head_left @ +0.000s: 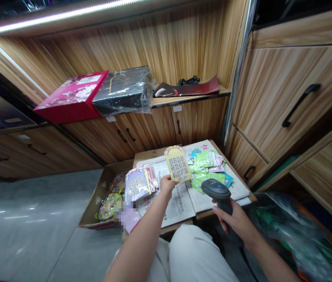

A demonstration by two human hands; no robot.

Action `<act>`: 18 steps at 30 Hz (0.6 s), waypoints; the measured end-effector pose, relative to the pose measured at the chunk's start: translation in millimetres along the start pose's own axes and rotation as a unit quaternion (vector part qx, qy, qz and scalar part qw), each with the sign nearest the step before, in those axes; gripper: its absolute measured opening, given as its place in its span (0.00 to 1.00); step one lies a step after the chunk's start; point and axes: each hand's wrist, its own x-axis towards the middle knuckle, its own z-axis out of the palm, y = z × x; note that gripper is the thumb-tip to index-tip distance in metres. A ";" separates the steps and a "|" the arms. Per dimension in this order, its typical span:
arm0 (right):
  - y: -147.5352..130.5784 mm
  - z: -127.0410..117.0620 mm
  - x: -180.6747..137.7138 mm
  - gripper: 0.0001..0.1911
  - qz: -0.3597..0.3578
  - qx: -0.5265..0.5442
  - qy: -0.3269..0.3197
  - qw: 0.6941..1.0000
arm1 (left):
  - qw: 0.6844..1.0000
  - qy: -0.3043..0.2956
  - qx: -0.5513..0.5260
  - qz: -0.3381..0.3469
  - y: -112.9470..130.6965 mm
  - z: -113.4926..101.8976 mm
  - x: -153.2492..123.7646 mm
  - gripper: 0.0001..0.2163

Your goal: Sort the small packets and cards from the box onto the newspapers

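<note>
My left hand pinches the lower edge of a yellow card printed with a grid of small codes, held up over the newspaper. In my right hand is a dark handheld barcode scanner, its head tilted toward the card and its cable hanging down. Green, pink and blue small packets lie heaped right of the card. To the left rests a stack of similar purple, yellow and red cards in clear wrap. A lilac card lies at the near left, partly blurred out.
Newspaper covers a cardboard box top. Beside it stands an open carton with colourful bagged goods. A red box and a plastic-wrapped black box sit on the shelf behind. Clear plastic bags lie at the right, below wooden cabinets.
</note>
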 end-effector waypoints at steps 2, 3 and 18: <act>3.0 -0.2 1.4 0.21 0.008 -0.008 -0.003 1.000 | 1.000 0.000 0.000 -0.002 -1.1 1.1 3.1 0.09; 4.5 -0.1 2.0 0.21 0.013 -0.010 -0.003 1.000 | 1.000 0.002 -0.002 -0.002 -1.4 1.5 4.0 0.09; 3.6 6.0 1.6 0.19 0.017 0.029 0.001 0.999 | 0.999 0.011 -0.029 -0.011 3.3 7.3 0.0 0.11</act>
